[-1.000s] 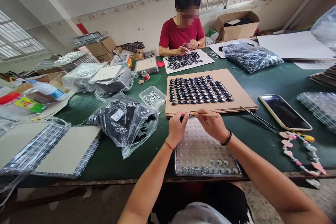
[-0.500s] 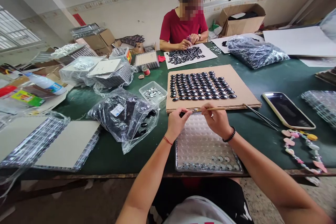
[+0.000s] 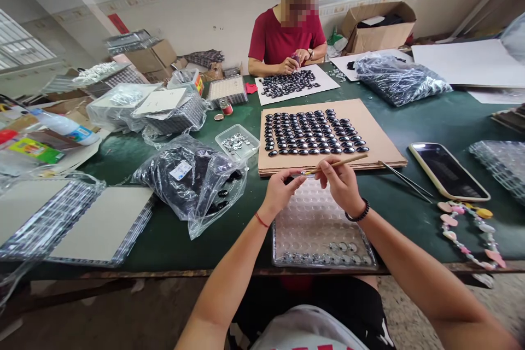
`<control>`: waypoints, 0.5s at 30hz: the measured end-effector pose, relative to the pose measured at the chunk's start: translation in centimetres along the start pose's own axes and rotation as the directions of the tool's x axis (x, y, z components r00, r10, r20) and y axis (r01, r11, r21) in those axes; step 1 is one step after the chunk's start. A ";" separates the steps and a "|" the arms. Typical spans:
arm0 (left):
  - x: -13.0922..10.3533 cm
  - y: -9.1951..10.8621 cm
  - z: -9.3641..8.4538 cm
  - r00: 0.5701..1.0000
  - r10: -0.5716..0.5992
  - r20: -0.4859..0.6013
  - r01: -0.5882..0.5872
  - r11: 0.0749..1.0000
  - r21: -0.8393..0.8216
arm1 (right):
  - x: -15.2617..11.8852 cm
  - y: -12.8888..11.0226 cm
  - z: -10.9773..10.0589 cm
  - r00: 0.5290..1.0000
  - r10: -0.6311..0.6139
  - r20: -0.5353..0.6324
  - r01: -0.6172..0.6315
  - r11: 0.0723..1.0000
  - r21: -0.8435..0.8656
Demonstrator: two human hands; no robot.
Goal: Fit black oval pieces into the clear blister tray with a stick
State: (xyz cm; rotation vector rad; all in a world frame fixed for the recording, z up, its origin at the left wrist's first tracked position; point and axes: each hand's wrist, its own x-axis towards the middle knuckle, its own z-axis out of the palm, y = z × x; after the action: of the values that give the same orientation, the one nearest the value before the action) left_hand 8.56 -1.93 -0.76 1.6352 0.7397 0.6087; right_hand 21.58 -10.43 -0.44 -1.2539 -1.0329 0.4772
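Note:
Above the near edge of the cardboard, my left hand pinches a small black oval piece, mostly hidden by the fingers. A thin wooden-handled brush is gripped in my right hand, its tip meeting the piece at my left fingertips. Under both hands lies a clear plastic tray of round pockets, with several ring-like metal pieces in its nearest rows. Beyond it, glossy black ovals stand in rows on stacked brown cardboard.
Left of the cardboard are a clear box of small metal parts and a plastic bag of black pieces. Tweezers, a phone and a bead strand lie right. Across the table, a person in red handles black pieces.
The brush has tilted and its tip has moved left onto the piece in my left hand. My two hands are closer together. The view has shifted slightly.

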 end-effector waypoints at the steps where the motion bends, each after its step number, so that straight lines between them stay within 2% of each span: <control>1: -0.1 0.1 0.0 1.000 0.011 0.008 -0.011 1.000 -0.002 | 0.0 -0.1 0.0 1.000 0.000 -0.002 0.000 1.000 0.019; 6: -0.3 0.0 -0.1 0.997 0.066 0.035 -0.067 0.997 0.037 | -0.1 -0.4 -0.1 1.000 -0.011 0.003 0.011 0.998 0.067; 8: -0.1 -0.1 -0.4 0.997 0.070 0.039 -0.073 0.995 0.075 | 0.1 -0.4 -0.3 0.999 -0.015 -0.036 0.018 0.996 0.093; 11: 0.8 -0.2 -1.8 0.992 0.061 0.113 -0.073 0.992 0.105 | 0.3 -0.5 -0.7 0.992 -0.019 -0.121 0.034 0.991 0.129; 12: 1.2 -0.3 -2.5 0.995 0.051 0.089 -0.056 0.996 0.064 | 0.4 -0.5 -0.8 0.990 -0.021 -0.137 0.039 0.990 0.134; 13: 1.7 -0.4 -3.3 0.999 0.032 0.020 -0.032 0.999 -0.017 | 0.4 -0.5 -0.8 0.990 -0.022 -0.142 0.042 0.990 0.138; 14: 2.2 -0.6 -4.1 0.996 -0.007 -0.091 -0.006 0.990 -0.140 | 0.3 -0.5 -0.8 0.990 -0.021 -0.137 0.041 0.989 0.141; 15: 2.7 -0.8 -4.8 0.975 -0.070 -0.211 0.006 0.958 -0.286 | 0.3 -0.5 -0.8 0.992 -0.019 -0.125 0.037 0.989 0.142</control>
State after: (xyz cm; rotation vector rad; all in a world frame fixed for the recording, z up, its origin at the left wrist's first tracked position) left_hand 6.70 3.30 -0.72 1.2990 0.8020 0.8377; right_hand 22.24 -10.79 0.19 -1.1249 -0.8947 0.4393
